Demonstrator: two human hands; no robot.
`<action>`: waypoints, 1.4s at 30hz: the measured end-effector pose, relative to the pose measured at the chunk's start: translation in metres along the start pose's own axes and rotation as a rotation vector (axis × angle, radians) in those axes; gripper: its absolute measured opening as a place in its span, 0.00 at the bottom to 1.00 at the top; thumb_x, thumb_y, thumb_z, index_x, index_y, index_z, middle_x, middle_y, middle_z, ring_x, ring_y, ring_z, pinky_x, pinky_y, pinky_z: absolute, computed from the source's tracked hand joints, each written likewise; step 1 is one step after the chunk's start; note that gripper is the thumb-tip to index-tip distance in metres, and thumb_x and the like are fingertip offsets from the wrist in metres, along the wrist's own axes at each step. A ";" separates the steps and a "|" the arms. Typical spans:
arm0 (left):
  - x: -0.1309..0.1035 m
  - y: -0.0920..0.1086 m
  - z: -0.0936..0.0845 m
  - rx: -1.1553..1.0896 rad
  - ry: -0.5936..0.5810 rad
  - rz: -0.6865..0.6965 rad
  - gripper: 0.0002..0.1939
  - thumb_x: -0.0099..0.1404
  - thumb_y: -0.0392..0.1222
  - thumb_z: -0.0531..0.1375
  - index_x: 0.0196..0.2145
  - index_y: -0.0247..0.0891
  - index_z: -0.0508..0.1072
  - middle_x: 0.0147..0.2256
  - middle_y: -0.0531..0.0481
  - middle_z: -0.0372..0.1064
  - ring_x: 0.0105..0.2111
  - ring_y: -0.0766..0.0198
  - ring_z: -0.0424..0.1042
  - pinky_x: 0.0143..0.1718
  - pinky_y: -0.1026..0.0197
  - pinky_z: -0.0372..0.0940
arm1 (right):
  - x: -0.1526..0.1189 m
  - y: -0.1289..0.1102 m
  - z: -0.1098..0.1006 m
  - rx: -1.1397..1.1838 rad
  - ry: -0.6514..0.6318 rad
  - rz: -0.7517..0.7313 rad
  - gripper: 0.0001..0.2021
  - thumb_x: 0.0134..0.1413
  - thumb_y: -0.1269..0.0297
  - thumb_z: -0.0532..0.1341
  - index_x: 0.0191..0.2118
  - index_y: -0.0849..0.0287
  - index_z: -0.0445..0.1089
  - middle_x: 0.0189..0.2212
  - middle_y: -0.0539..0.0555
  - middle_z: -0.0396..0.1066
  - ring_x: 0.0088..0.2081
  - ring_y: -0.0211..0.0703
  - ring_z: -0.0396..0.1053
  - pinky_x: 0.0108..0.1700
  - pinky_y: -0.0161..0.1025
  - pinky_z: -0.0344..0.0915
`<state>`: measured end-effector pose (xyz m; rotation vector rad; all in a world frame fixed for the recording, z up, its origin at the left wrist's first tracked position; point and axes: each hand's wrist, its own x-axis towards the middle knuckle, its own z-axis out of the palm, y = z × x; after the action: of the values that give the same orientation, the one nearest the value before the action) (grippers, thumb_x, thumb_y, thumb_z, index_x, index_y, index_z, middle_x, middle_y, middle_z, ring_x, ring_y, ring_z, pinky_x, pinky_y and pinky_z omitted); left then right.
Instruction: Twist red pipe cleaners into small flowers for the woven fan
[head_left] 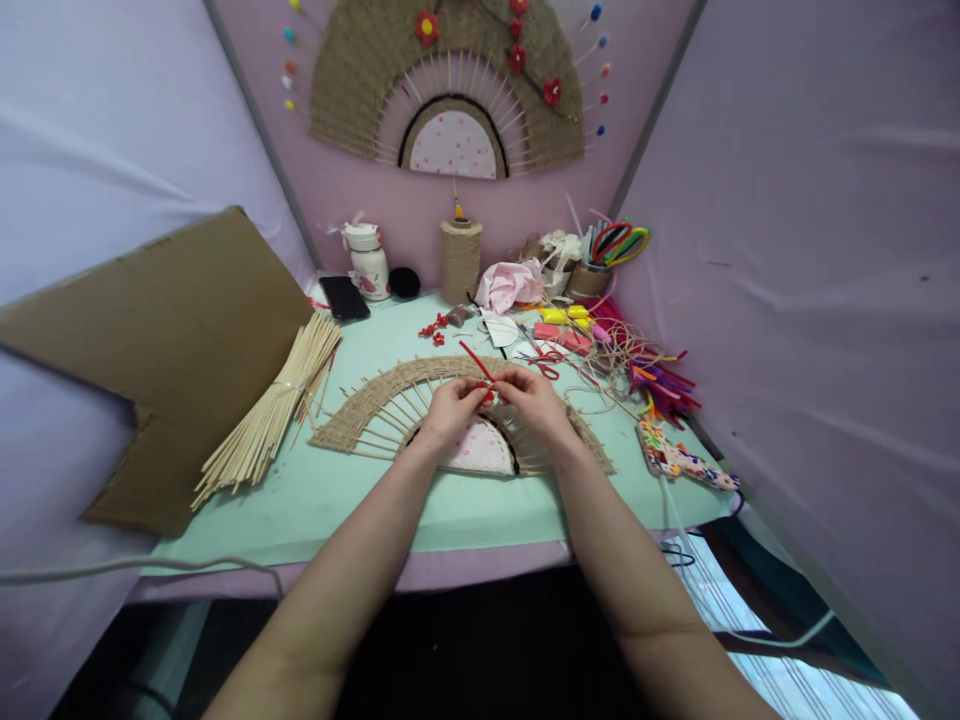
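Note:
Both hands meet over the middle of a woven fan (390, 393), which lies flat on the table with thin sticks as ribs and a pink-dotted half-circle (480, 447) at its base. My left hand (455, 405) is closed in a pinch on a red pipe cleaner (475, 359), whose free end sticks up to the left. My right hand (531, 395) pinches the same red piece from the other side. The part between the fingertips is bent into a small red shape, partly hidden. Several small red flowers (433, 328) lie beyond the fan.
A bundle of thin sticks (274, 405) and a cardboard sheet (165, 350) are at left. Behind stand a bottle (367, 262) and a twine spool (460, 262). Red scissors (546, 365), colourful pipe cleaners (664, 385) and a patterned glue gun (682, 460) lie right. A finished fan (352, 95) hangs on the wall.

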<state>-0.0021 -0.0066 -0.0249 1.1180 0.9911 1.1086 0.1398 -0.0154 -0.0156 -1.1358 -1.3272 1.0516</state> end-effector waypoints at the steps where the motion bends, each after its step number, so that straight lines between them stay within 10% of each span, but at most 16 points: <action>1: 0.000 0.001 0.000 -0.046 -0.016 -0.028 0.06 0.54 0.36 0.61 0.31 0.32 0.74 0.25 0.51 0.71 0.25 0.69 0.69 0.32 0.64 0.64 | 0.000 -0.001 -0.001 -0.007 -0.013 -0.012 0.07 0.44 0.62 0.62 0.30 0.58 0.71 0.25 0.48 0.70 0.28 0.36 0.64 0.33 0.34 0.61; 27: -0.006 -0.002 -0.001 0.496 0.168 0.215 0.06 0.52 0.33 0.59 0.28 0.37 0.76 0.29 0.49 0.75 0.31 0.63 0.72 0.37 0.62 0.64 | -0.017 -0.005 0.016 -0.704 0.216 -0.237 0.06 0.48 0.67 0.57 0.26 0.56 0.71 0.25 0.53 0.72 0.29 0.43 0.65 0.34 0.39 0.58; 42: -0.009 0.002 0.000 0.443 0.199 0.260 0.09 0.56 0.35 0.60 0.36 0.36 0.76 0.36 0.45 0.76 0.36 0.60 0.74 0.41 0.59 0.66 | -0.018 -0.005 0.022 -0.648 0.209 -0.267 0.04 0.49 0.67 0.57 0.31 0.57 0.70 0.28 0.54 0.71 0.32 0.45 0.65 0.37 0.41 0.61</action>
<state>-0.0041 -0.0150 -0.0222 1.5473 1.3171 1.2603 0.1174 -0.0341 -0.0155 -1.4362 -1.6433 0.2909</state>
